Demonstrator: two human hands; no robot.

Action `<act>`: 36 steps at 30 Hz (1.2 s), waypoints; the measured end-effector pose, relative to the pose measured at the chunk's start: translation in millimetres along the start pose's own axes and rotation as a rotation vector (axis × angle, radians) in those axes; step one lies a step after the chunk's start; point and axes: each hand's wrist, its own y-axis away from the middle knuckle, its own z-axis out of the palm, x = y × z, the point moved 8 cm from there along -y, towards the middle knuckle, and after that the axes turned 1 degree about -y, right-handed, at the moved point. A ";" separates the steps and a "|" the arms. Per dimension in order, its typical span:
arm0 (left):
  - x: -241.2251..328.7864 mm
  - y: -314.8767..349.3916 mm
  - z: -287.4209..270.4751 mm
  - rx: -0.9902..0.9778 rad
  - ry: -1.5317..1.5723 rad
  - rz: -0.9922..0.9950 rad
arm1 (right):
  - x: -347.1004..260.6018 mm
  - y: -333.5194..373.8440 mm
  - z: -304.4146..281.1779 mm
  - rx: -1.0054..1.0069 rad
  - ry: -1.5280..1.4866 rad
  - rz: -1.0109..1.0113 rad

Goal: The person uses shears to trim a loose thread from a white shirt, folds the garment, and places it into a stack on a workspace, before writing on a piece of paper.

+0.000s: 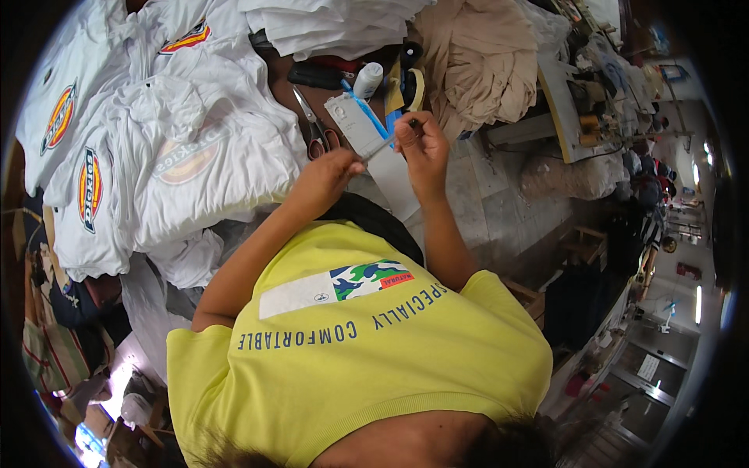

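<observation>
My left hand (pixel 335 173) is closed in a pinch on one end of a thin pale strip (pixel 378 150), whose kind I cannot make out. The strip stretches towards my right hand (pixel 424 150), whose fingers are curled around a dark, slim, pen-like thing (pixel 414 123). Just beyond my left hand, scissors (pixel 315 125) with dark handles lie on the table, blades pointing away. A flat pale grey case (pixel 355 123) with a blue strip (pixel 370 109) across it lies beyond both hands. Past that stand a white bottle (pixel 368 79) and a tape roll (pixel 417 90).
White T-shirts (pixel 257 148) with printed emblems are heaped at the left, and more white cloth (pixel 335 27) is stacked at the back. Beige fabric (pixel 484 70) is piled at the back right, near a machine table (pixel 563 109). A black pouch (pixel 314 75) lies beside the bottle.
</observation>
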 end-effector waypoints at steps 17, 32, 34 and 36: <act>-40.3 -5.7 25.0 -0.065 -0.499 0.456 | 54.2 -46.6 10.3 -0.157 0.189 -0.066; -73.8 -5.5 35.7 -0.077 -0.692 0.436 | 152.1 -45.3 2.9 -0.051 0.648 -0.277; -73.8 -5.8 35.3 -0.064 -0.691 0.438 | 154.0 -45.1 2.3 -0.056 0.613 -0.207; -73.6 -6.2 34.9 -0.054 -0.689 0.438 | 152.0 -45.5 4.2 -0.057 0.582 -0.233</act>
